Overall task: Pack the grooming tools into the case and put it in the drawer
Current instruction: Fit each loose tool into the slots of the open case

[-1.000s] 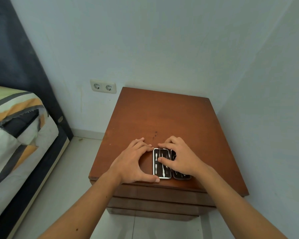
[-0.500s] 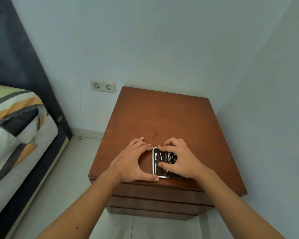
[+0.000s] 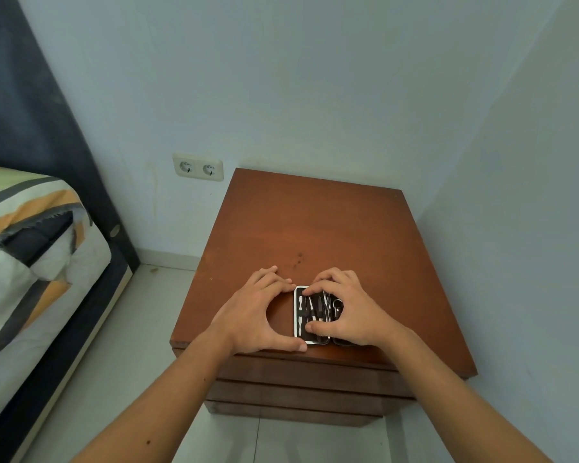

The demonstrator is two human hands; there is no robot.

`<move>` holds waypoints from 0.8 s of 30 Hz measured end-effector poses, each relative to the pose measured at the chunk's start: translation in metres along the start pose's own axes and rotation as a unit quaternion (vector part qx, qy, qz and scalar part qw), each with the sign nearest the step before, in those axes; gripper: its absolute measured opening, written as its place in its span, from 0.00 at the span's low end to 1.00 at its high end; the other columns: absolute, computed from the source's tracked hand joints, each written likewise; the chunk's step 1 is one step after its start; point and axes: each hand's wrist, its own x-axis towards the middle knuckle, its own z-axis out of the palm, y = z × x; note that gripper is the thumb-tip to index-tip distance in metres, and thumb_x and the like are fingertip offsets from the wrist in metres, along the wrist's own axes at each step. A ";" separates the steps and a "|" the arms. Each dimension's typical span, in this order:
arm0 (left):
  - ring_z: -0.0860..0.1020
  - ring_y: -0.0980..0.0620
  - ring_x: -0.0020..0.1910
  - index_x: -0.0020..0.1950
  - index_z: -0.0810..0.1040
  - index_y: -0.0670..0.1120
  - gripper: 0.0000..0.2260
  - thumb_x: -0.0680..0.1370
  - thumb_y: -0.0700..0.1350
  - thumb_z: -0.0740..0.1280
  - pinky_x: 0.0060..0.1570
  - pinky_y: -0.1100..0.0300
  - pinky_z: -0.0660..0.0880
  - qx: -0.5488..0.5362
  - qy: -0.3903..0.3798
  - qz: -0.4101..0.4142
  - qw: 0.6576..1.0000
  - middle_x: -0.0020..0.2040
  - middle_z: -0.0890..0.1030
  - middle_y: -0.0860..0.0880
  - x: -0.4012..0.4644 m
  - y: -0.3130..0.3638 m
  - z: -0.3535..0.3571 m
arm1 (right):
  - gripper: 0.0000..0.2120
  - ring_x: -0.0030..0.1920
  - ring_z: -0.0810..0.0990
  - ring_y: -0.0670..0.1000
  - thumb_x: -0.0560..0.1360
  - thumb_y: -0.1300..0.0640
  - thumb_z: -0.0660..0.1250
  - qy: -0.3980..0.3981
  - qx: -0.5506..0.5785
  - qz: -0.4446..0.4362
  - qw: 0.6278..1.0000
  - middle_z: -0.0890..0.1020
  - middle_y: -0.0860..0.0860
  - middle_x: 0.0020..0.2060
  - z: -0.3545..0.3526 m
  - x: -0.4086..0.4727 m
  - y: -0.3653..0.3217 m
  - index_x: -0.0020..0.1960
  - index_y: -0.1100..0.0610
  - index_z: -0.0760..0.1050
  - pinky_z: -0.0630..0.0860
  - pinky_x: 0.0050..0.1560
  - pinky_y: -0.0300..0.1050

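Two hands are working at the near edge of the bench (image 3: 315,222), one on each side of the case (image 3: 310,315). The left hand (image 3: 258,312) is lying on the wood with fingers spread wide, thumb tip touching the near left corner of the case and fingertips near its far left corner; it is not closing on anything. The right hand (image 3: 351,312) is arching over the right half of the case, fingers curved, index finger pressing on the far edge and thumb pressing on the near part of the open left half.

This case is lying open and flat, black inside with a thin silver rim. The grooming tools (image 3: 311,310) are sitting in the left half: a white-ended stick, then slim metal pieces side by side, held under a dark strap. In the right half a small metal ring is showing between the fingers; the rest is hidden.

Compared with one second ago, the right hand is sitting more to the right, so more tools are showing. The left hand is keeping the same place. Three drawer fronts (image 3: 308,389) are showing shut below the bench top.
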 end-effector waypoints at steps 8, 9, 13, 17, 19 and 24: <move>0.52 0.63 0.82 0.79 0.70 0.54 0.53 0.61 0.79 0.75 0.80 0.54 0.59 -0.001 -0.002 0.000 1.000 0.77 0.69 0.63 0.000 0.000 0.000 | 0.29 0.70 0.60 0.46 0.65 0.41 0.82 -0.063 -0.006 0.018 0.998 0.68 0.39 0.64 -0.007 0.007 -0.006 0.62 0.39 0.76 0.66 0.72 0.48; 0.52 0.63 0.82 0.79 0.70 0.54 0.52 0.61 0.79 0.75 0.80 0.54 0.59 -0.001 -0.002 0.000 1.000 0.77 0.69 0.63 0.000 0.000 -0.001 | 0.29 0.70 0.60 0.46 0.65 0.40 0.82 -0.067 -0.011 0.016 0.998 0.67 0.39 0.64 -0.008 0.007 -0.006 0.62 0.39 0.76 0.66 0.71 0.48; 0.51 0.63 0.82 0.79 0.70 0.54 0.53 0.61 0.79 0.75 0.80 0.53 0.60 -0.004 -0.002 -0.001 1.000 0.77 0.69 0.63 -0.001 0.001 -0.001 | 0.30 0.70 0.60 0.46 0.64 0.39 0.81 -0.074 -0.025 0.009 0.997 0.67 0.39 0.64 -0.011 0.007 -0.005 0.63 0.38 0.75 0.67 0.72 0.49; 0.51 0.63 0.82 0.79 0.70 0.54 0.53 0.60 0.80 0.74 0.80 0.52 0.60 -0.002 -0.001 -0.001 1.000 0.77 0.69 0.63 0.000 0.000 0.000 | 0.30 0.69 0.60 0.46 0.64 0.38 0.81 -0.076 -0.032 0.007 0.997 0.67 0.38 0.64 -0.012 0.008 -0.006 0.63 0.38 0.75 0.68 0.72 0.49; 0.51 0.63 0.82 0.79 0.70 0.54 0.53 0.60 0.80 0.74 0.80 0.52 0.60 -0.004 -0.001 -0.001 1.000 0.77 0.69 0.63 0.000 -0.001 0.000 | 0.30 0.69 0.60 0.45 0.64 0.37 0.81 -0.075 -0.031 0.009 0.997 0.67 0.38 0.64 -0.012 0.008 -0.006 0.62 0.37 0.75 0.68 0.72 0.50; 0.51 0.62 0.82 0.79 0.69 0.55 0.53 0.61 0.80 0.74 0.81 0.51 0.60 0.001 -0.007 -0.001 1.000 0.77 0.68 0.63 0.001 -0.001 0.000 | 0.33 0.68 0.64 0.44 0.65 0.38 0.81 -0.052 -0.009 0.017 0.998 0.70 0.38 0.64 -0.017 0.001 -0.009 0.68 0.38 0.74 0.68 0.69 0.45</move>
